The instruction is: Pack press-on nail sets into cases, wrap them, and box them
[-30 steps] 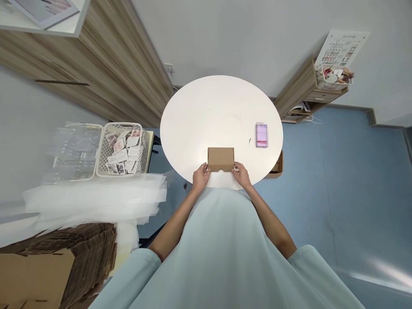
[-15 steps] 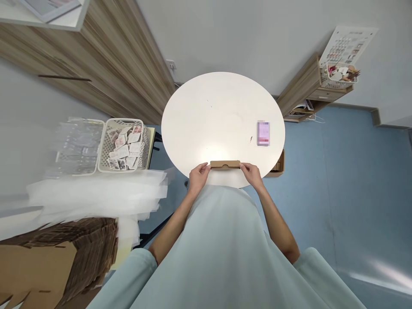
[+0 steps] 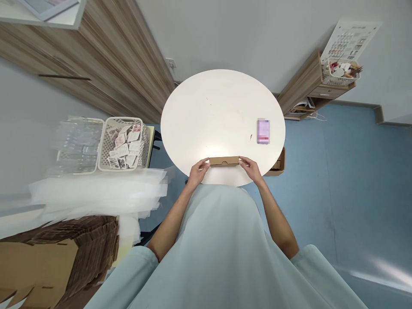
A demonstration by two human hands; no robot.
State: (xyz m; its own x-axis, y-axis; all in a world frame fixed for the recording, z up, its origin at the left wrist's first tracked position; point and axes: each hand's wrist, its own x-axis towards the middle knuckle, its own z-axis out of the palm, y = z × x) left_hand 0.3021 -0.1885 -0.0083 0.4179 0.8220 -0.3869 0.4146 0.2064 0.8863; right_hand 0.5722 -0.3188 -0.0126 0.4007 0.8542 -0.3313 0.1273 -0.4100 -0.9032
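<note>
A small brown cardboard box (image 3: pixel 224 161), long and flat with a half-round notch in its front edge, is at the near edge of the white oval table (image 3: pixel 222 103). Its lid looks closed. My left hand (image 3: pixel 198 171) holds the box's left end between thumb and fingers. At the opposite end, my right hand (image 3: pixel 250 168) grips the right corner with its fingertips. To the right on the tabletop lies a pink-purple pack (image 3: pixel 263 131), its print blurred.
At left, a white basket (image 3: pixel 146 146) holds several printed cards, beside clear plastic packs (image 3: pixel 80 143). White foam sheets (image 3: pixel 96 191) and stacked flat cardboard (image 3: pixel 92 253) lie nearer me. An open carton (image 3: pixel 281 163) stands below the table's right edge.
The dark gap along the box's front has disappeared as the lid came down. Both hands stay at its ends, the right one shifted slightly.
</note>
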